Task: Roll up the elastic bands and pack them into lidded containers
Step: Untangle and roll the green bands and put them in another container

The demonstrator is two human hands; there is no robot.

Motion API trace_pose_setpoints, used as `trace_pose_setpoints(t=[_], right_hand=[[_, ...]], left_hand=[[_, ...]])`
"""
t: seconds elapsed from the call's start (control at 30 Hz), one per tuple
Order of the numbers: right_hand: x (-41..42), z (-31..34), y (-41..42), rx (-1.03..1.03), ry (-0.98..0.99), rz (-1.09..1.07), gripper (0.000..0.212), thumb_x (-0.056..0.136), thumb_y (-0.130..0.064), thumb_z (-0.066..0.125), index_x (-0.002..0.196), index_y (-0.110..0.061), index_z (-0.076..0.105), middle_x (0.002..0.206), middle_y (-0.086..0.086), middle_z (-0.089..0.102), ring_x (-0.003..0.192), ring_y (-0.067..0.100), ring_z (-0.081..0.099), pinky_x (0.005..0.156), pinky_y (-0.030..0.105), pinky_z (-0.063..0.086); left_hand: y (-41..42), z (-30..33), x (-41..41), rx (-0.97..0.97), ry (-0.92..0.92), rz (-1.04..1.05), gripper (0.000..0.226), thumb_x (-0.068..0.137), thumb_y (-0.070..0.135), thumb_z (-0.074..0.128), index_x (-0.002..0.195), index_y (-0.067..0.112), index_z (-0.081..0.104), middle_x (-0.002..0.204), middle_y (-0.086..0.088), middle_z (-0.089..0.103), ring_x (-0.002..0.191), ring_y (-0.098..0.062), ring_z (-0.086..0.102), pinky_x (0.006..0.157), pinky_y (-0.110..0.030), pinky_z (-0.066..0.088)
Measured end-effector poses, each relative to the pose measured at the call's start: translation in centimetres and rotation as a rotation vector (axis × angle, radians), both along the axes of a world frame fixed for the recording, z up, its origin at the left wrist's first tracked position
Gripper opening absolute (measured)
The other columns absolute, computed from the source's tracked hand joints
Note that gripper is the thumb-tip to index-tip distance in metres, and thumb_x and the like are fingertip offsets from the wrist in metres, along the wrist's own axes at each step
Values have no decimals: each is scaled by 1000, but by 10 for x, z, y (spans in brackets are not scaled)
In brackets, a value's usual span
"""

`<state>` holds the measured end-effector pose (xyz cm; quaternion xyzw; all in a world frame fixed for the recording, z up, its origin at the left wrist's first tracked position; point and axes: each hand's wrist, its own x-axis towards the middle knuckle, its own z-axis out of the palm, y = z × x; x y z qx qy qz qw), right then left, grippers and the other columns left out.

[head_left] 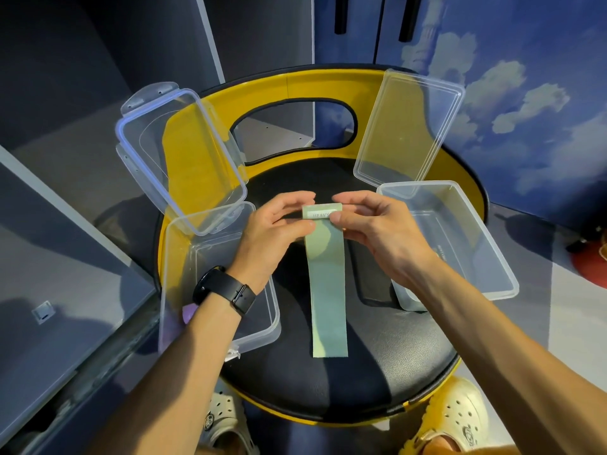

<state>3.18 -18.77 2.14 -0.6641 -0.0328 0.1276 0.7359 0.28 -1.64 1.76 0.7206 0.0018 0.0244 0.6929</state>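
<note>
Nearest the camera, two feet in pale clogs (453,418) stand at the near edge of a round black seat (377,366) with a yellow rim. On that seat a pale green band (328,290) lies flat, running from the near middle straight toward the far side. Its near end is free and square; its far end is turned over into a first small fold, on which a label reading HEAVY shows.

Left hand (272,234), with a black watch at the wrist, pinches the left side of the fold between thumb and fingers. Right hand (377,231) pinches the right side likewise. Both grasp the band; neither is slack.

Left of the hands sits an open clear box (170,290), with something purple just visible at its near left, partly hidden by the forearm. Right of the hands sits a second clear box (492,257), also open. Beyond each, a clear lid (147,136) and another lid (427,116) lean against the yellow chair back.

Judgement: rolling has only begun, and packing is not yet done for this band. To do the step well, both thumbs should advance together so the roll stays square to the band's edges; uneven pressure would likely cone it. Tension should be kept firm, since elastic of this kind tends to spring open. Either box lies close enough to receive the finished roll.
</note>
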Motion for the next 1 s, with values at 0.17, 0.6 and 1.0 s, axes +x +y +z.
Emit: trace_pose_setpoints(t=[0.17,0.6,1.0], right_hand=[[-1,-1,2,54,-48,-8,18,82,7,69,94,-7,68,101,15,73,93,25,72,80,29,58],[1,-4,-4,0,112,149,17,92,-22,65,104,-11,69,107,11,73,98,25,71,90,42,56],[1,-5,-3,87,49,104,23,84,7,66,98,-11,66,90,7,73,85,18,72,72,25,55]], left_hand=[[-1,0,1,-52,76,18,25,90,12,63,111,26,64,110,-3,71,100,-17,69,81,-31,58],[4,-2,1,-27,34,12,26,83,-1,67,92,24,69,104,-1,71,101,-20,68,86,-33,55],[1,-3,1,-35,184,0,27,92,25,62,118,21,61,106,-4,72,96,-16,71,79,-29,58]])
